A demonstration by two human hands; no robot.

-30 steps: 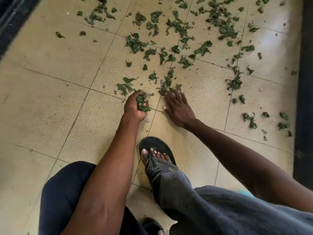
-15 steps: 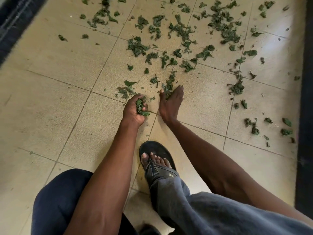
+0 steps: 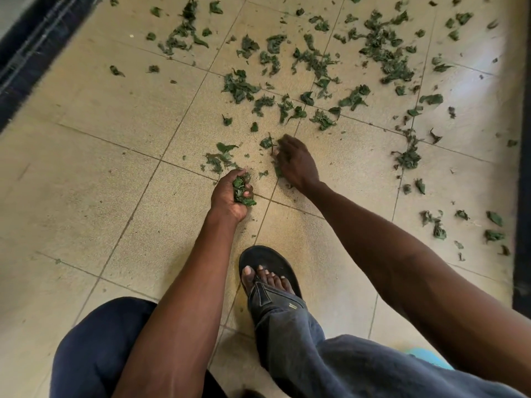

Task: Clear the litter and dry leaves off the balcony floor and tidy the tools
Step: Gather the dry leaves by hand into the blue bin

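From the head view, a clump of leaves (image 3: 242, 192) is clenched in the left hand (image 3: 230, 196) low over the tiled floor (image 3: 86, 168). The right hand (image 3: 296, 162) is laid among scattered leaves (image 3: 316, 67), its fingers apparently curled round some, though blur hides the grip.

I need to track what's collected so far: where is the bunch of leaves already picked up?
In the head view, the bunch of leaves is gripped in the left hand, low over the tiled floor at centre frame, just left of the right hand.
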